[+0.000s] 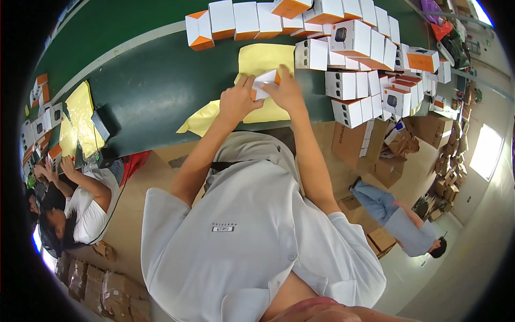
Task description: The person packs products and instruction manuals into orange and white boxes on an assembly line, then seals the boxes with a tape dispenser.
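While left hand (236, 101) and right hand (288, 95) pinch an apparently unfinished box (264, 80), stacked boxes (351, 38) right of the grip look done.

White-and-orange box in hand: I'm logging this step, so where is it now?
In the head view, the white-and-orange box is above centre, between the left hand and right hand, over the yellow sheet on the green table.

Smooth, faintly glossy card faces a small box (263, 81) above creased yellow sheeting (265, 55) and a sleek green tabletop (161, 80), alongside smooth paperboard boxes (351, 38), matt corrugated-looking cartons (347, 140) and a soft matt cloth shirt (252, 201).
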### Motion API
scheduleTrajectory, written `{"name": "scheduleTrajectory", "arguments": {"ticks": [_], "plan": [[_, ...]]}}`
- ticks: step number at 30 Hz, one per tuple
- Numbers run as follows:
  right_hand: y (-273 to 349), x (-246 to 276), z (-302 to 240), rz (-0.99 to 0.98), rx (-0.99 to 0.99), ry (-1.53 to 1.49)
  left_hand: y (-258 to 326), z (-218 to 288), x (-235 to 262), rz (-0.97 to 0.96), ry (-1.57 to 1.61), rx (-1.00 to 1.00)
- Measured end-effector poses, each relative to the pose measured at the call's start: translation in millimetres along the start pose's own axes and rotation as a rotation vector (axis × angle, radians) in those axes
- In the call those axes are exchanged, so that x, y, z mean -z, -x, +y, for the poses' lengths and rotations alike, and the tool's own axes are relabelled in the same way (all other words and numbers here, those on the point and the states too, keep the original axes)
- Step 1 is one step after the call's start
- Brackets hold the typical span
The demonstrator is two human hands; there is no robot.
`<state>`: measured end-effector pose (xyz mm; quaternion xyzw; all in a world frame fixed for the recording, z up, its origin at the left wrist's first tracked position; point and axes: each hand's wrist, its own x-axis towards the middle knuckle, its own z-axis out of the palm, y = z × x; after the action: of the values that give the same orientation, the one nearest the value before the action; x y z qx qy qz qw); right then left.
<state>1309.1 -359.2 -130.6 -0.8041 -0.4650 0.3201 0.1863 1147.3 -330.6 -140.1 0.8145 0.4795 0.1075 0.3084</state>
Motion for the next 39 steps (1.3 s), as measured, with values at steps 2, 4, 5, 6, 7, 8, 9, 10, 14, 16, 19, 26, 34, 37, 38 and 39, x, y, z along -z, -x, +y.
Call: {"name": "scheduleTrajectory", "arguments": {"ticks": [2, 4, 5, 6, 7, 8, 9, 10, 14, 16, 19, 26, 34, 37, 38, 39], "plan": [[1.0, -0.4, -4.2, -0.061, -0.005, 0.007, -0.1, -2.5, -1.5, -0.001, -0.007, 0.004], [-1.5, 2.2, -7.0, -0.11, -0.024, -0.043, -0.6, -5.1, -1.7, 0.001, -0.017, -0.001], [-3.2, 4.8, -7.7, -0.101, -0.025, -0.046, -0.5, -5.7, -1.8, -0.001, -0.018, -0.007], [-6.0, 7.2, -9.1, -0.126, -0.067, -0.047, -0.9, -5.8, -1.4, -0.002, -0.02, -0.013], [-5.8, 10.6, -13.1, -0.149, -0.112, -0.05, -1.2, -4.8, -0.6, -0.003, -0.024, -0.026], [-7.2, 7.3, -10.1, -0.138, -0.113, -0.057, -1.7, -3.7, 0.9, -0.032, -0.053, 0.001], [-9.9, 0.0, -3.5, -0.08, -0.159, -0.093, -2.1, -1.9, 2.7, -0.058, -0.085, 0.029], [-11.9, -4.5, 6.5, -0.024, -0.202, -0.131, -3.0, 2.6, 3.7, -0.052, -0.093, 0.018], [-2.4, -18.3, 64.6, -0.09, -0.268, -0.85, -5.0, 1.7, 2.3, -0.055, -0.139, 0.07], [13.2, -13.3, 71.8, -0.209, -0.209, -0.877, -4.0, -5.6, 16.0, -0.024, -0.01, 0.13], [22.1, -12.5, 34.9, -0.432, -0.131, -1.2, 18.5, -29.4, 28.7, -0.049, 0.728, 0.342], [-5.3, -82.4, -105.2, -0.334, 0.574, 0.089, 121.8, -63.5, 105.9, -0.238, -0.064, 0.582], [24.2, -134.9, -121.5, -0.199, 0.797, 0.147, 160.4, -11.2, 160.3, 0.16, 0.674, 0.434], [-0.9, -80.4, -81.6, -0.841, 0.485, -0.878, 130.9, -9.6, 153.5, 0.146, 0.633, 0.304], [10.2, -31.2, -91.4, -1.081, 0.172, -1.018, 123.0, -3.0, 154.4, 0.124, 0.639, 0.357], [22.7, 17.9, -106.1, -1.28, -0.16, -1.137, 112.3, 9.1, 155.6, 0.145, 0.561, 0.353]]}}
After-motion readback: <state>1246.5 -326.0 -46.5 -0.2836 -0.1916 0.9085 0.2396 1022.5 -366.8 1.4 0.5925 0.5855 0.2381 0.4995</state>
